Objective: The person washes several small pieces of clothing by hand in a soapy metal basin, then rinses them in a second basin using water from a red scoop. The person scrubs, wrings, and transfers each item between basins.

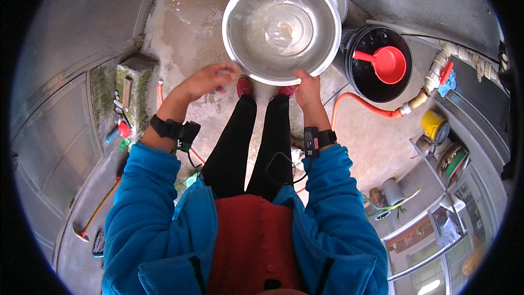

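Note:
A wide stainless steel basin (251, 45) lies before me, with a little water and a small yellowish patch at its bottom. My right hand (308, 89) grips the near right part of its rim, thumb on top. Just off the near left rim is my left hand (213, 78), blurred, its fingers apart and nothing in them. Behind the basin, partly hidden by it, a second metal basin (343, 2) holds something whitish and foamy. To the right stands a black bucket (360, 84) with a red plastic dipper (389, 64) inside.
An orange hose (360, 103) curves from a pipe with a red-handled valve (446, 73) on the right. A mossy concrete block (137, 76) sits at the left, small items beside it. Farther right is a yellow bucket (433, 126). The concrete floor (184, 37) is wet in places.

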Motion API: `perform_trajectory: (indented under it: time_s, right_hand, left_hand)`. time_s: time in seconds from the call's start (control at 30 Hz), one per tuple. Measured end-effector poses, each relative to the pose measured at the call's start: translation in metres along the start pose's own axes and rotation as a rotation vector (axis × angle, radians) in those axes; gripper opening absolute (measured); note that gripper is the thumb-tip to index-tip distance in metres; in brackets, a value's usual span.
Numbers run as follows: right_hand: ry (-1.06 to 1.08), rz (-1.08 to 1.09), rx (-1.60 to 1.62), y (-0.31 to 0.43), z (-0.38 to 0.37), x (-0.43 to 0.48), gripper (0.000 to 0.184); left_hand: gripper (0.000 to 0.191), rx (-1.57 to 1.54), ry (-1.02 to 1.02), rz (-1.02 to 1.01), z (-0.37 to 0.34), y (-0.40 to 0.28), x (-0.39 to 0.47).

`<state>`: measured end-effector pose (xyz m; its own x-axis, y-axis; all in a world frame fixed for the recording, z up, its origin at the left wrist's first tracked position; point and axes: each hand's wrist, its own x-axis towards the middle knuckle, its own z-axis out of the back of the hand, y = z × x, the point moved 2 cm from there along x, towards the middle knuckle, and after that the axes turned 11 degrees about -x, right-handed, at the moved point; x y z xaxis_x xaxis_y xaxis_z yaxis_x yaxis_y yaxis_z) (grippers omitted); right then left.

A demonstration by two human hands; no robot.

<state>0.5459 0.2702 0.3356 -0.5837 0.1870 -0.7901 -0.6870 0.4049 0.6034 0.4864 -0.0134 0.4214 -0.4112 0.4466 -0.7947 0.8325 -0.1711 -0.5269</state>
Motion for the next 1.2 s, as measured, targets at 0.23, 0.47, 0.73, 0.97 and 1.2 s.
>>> perform_trajectory:
  time_s: [0.23,0.47,0.73,0.97,1.2]
  right_hand:
    - [0.068,0.053,-0.002,-0.003,-0.027,-0.011,0.035]
    - [0.106,0.08,-0.008,0.001,-0.039,-0.019,0.037]
    - [0.089,0.057,-0.096,0.009,-0.056,-0.011,0.041]
    - [0.055,0.085,-0.021,0.01,-0.063,-0.009,0.04]
    - [0.034,0.026,-0.077,-0.01,-0.063,-0.018,0.044]
  left_hand:
    - [0.056,1.162,-0.401,-0.827,-0.004,-0.032,0.075]
    - [0.057,1.623,-0.294,-0.331,0.019,-0.025,0.123]
    - [0.037,1.269,-0.403,-0.336,0.06,-0.026,0.133]
    - [0.033,1.204,-0.599,-0.72,0.057,0.005,0.072]
    - [0.061,0.48,-0.971,-0.903,0.084,0.012,0.097]
